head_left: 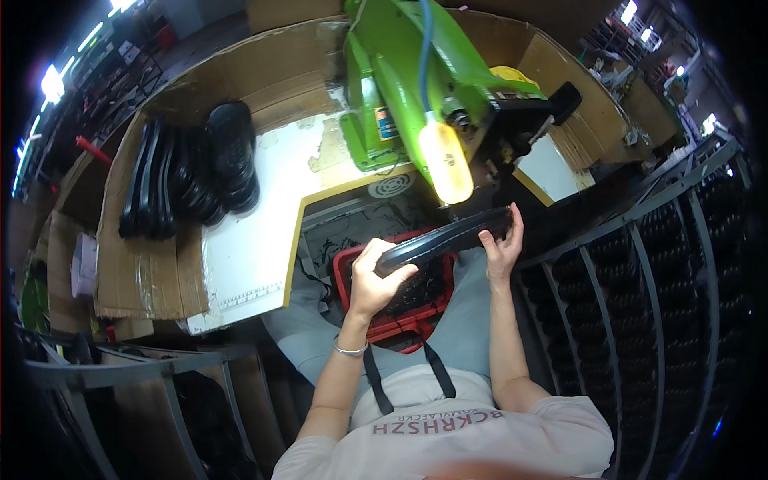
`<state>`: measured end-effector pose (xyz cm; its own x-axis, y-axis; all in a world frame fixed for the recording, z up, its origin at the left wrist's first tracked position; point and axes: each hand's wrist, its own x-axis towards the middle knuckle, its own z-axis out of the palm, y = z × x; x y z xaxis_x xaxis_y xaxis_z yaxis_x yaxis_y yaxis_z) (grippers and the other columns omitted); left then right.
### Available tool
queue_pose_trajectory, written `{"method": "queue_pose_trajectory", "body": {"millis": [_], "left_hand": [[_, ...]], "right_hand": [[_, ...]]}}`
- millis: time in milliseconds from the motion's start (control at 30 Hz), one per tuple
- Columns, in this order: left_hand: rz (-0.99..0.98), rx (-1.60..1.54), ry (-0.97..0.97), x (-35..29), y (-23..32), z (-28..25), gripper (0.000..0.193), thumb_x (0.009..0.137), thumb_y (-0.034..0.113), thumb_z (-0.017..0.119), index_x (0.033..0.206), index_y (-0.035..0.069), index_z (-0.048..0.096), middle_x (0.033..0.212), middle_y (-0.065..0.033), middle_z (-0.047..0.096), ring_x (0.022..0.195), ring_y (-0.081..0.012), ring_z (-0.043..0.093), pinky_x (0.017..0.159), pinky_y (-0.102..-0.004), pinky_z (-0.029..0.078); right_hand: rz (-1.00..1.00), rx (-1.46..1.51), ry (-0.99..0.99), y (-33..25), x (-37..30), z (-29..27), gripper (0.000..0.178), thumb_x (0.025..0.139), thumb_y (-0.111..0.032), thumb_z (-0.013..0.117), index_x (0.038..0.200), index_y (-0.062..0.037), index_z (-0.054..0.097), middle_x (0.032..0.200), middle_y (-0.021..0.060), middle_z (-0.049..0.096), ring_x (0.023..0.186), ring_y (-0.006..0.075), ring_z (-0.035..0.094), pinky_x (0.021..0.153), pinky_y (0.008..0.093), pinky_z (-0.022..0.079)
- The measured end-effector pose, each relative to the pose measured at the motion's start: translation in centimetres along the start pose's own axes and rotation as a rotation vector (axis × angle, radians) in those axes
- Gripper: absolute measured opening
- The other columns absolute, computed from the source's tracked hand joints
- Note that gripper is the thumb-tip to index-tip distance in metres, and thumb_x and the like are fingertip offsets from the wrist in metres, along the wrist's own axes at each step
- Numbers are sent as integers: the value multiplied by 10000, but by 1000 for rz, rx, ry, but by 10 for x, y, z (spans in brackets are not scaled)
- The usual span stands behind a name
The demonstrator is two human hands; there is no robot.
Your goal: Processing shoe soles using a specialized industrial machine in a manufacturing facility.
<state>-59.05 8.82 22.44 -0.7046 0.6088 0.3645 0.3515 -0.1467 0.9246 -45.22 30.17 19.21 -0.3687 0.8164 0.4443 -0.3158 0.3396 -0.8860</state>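
A black shoe sole is held up on its edge in front of me, tilted so that its right end is higher. My left hand is closed on its left end, thumb on the near side. At its right end, my right hand grips it between thumb and fingers. Just beyond the sole stands a green machine with a lit yellow lamp hanging low. The sole lies close under the machine's working head, and whether they touch I cannot tell.
Several black soles stand stacked on the white table at the left, inside cardboard walls. A red basket with dark scraps sits below my hands. Metal racks of black soles stand at the right.
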Motion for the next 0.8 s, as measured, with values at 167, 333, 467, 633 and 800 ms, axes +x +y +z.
{"method": "queue_pose_trajectory", "body": {"millis": [167, 333, 467, 633, 800], "left_hand": [[-14, -18, -72, 29, 10, 21, 335, 688, 19, 811, 967, -15, 629, 878, -52, 649, 813, -118, 604, 758, -255, 493], [67, -95, 32, 44, 20, 23, 364, 659, 17, 835, 943, -11, 610, 841, -49, 624, 772, -131, 616, 705, -259, 500], [-46, -140, 52, 38, 17, 11, 361, 661, -18, 820, 930, -9, 579, 864, -46, 621, 806, -118, 614, 732, -251, 503], [-71, -113, 74, 30, 2, -28, 339, 660, -47, 787, 913, -15, 563, 825, -37, 608, 750, -102, 588, 689, -232, 481], [-63, -160, 124, 10, -35, -63, 355, 685, 62, 816, 918, -12, 559, 862, -53, 539, 847, -148, 587, 794, -282, 477]], "right_hand": [[-54, -32, 75, 5, 28, -16, 822, 730, -167, 841, 1380, 5, 368, 1251, 108, 491, 1113, 199, 511, 979, 312, 416], [-44, 13, 43, -8, 44, -10, 812, 716, -142, 847, 1364, 3, 379, 1226, 111, 507, 1087, 194, 525, 962, 303, 427], [-8, 73, 0, -6, 42, 0, 812, 675, -87, 861, 1343, 1, 406, 1184, 97, 526, 1020, 174, 557, 898, 299, 469], [0, 90, -100, 2, 33, 25, 886, 629, -77, 883, 1361, 35, 396, 1328, 125, 472, 1121, 205, 543, 966, 327, 471], [-28, 95, -146, 0, 16, 47, 860, 599, -76, 892, 1314, 65, 437, 1339, 172, 497, 1131, 234, 559, 967, 349, 479]]}}
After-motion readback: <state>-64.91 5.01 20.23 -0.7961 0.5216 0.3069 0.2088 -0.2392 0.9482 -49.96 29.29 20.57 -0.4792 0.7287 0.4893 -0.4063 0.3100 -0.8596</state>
